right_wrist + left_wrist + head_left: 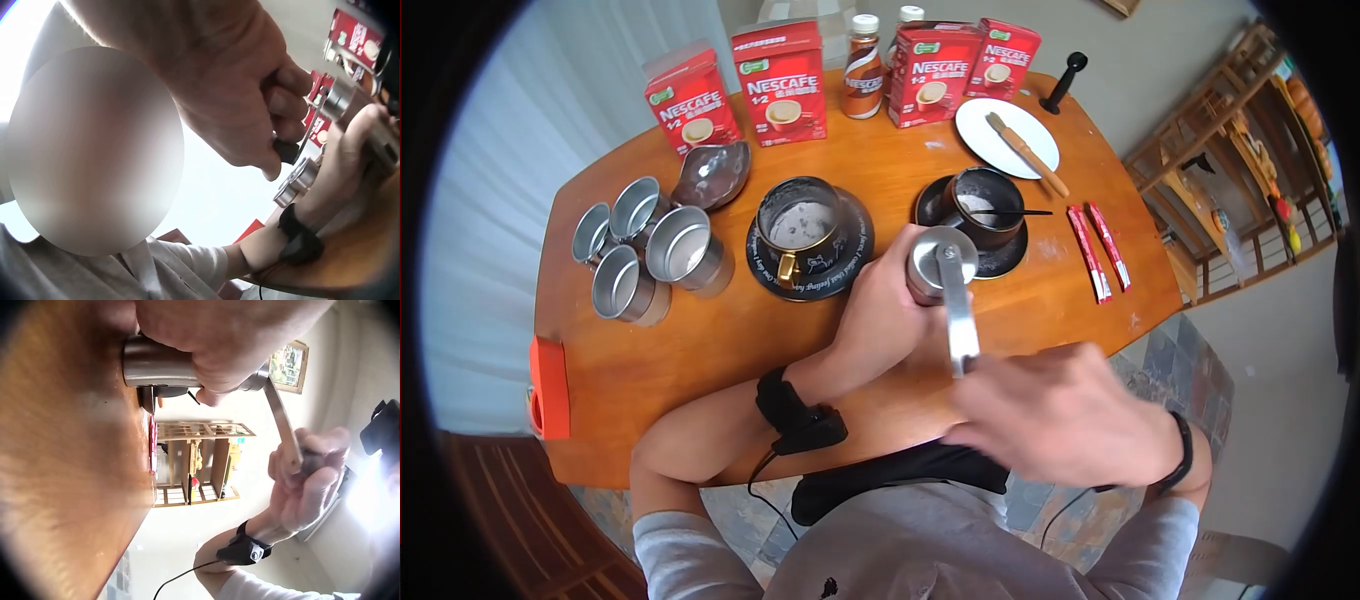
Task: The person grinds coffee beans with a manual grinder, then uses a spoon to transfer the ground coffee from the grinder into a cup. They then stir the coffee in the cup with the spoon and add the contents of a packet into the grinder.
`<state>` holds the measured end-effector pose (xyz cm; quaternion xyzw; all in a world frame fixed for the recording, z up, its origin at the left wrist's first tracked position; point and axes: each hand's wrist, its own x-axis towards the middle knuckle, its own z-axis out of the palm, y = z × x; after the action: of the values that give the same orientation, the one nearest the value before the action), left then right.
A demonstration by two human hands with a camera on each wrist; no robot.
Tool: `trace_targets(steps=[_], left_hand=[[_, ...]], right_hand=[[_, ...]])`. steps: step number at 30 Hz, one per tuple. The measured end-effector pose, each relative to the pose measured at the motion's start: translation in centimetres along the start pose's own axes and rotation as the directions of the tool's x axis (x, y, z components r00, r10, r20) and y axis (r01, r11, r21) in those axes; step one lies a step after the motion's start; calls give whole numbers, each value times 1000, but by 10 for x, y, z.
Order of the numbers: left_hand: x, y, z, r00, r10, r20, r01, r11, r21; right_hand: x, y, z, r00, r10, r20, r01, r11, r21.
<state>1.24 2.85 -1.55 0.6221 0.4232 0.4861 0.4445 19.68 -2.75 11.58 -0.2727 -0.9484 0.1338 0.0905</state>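
Observation:
A silver hand grinder (941, 262) with a crank handle on its lid stands upright near the table's middle. My left hand (884, 310) is wrapped round its body; in the left wrist view the grinder's body (159, 362) meets the tabletop. My right hand (1065, 415) grips the dark knob at the crank's end, with curled fingers seen in the left wrist view. The crank (960, 325) points toward the body. Just behind the grinder is a black cup (990, 228) on a black saucer, with pale powder and a dark stick inside.
A black cup with a gold handle (789, 266) stands on a saucer at centre left. Several metal cups (685, 250) and a dark bowl (712, 176) are further left. Red boxes (782, 90), bottles and a white plate (980, 135) with a brush line the back. Two red sachets (1090, 250) lie right.

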Motion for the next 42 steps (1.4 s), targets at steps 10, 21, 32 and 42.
trace_targets(steps=[10, 21, 32, 42], left_hand=[[7, -28, 2, 967, 252, 47, -256, 954, 156], [1, -1, 0, 1000, -26, -15, 27, 999, 35], [0, 3, -2, 990, -119, 80, 124, 991, -58], [3, -11, 2, 989, 147, -30, -144, 986, 88]], right_hand=[[163, 60, 34, 962, -140, -232, 87, 970, -225], [7, 89, -32, 842, 531, -89, -525, 847, 83], [41, -9, 25, 992, -106, -73, 100, 992, -73], [164, 84, 23, 959, -95, -266, 59, 989, -138]])
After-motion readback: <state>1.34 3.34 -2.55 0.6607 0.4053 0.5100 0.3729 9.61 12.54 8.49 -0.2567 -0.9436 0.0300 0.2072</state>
